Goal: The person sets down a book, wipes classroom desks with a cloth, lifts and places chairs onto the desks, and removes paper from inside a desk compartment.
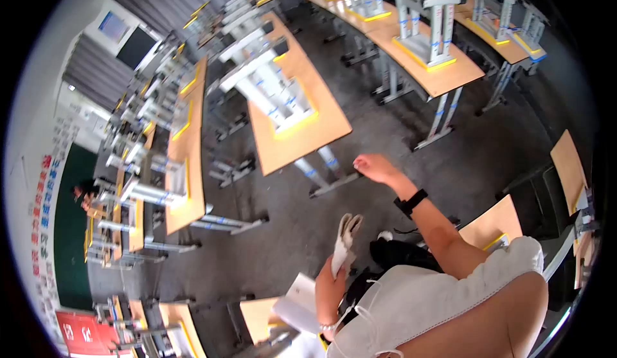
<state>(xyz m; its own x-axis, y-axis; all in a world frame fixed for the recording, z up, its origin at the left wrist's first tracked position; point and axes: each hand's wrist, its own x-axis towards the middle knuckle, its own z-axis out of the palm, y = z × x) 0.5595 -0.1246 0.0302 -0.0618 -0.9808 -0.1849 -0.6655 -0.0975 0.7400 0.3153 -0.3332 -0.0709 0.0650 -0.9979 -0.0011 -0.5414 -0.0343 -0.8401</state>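
Near the lower middle, my left hand [330, 287] is closed around a white glove [344, 245] whose fingertips look dirty and point upward. A white sheet or booklet [301, 303] lies beside that hand, partly hidden at its edge. My right hand [374, 167] is raised in front of me at the centre right, its fingers curled, near the end of a wooden desk. Whether anything is inside those fingers is too small to make out. A black band is around the right wrist.
Rows of wooden desks [329, 123] carry upturned stools [276, 101]. Grey floor [276, 229] shows between the rows. Desk legs [324, 168] stand just beyond my right hand. More desks [495, 223] are at the right and bottom. A person stands near the green board [69, 242].
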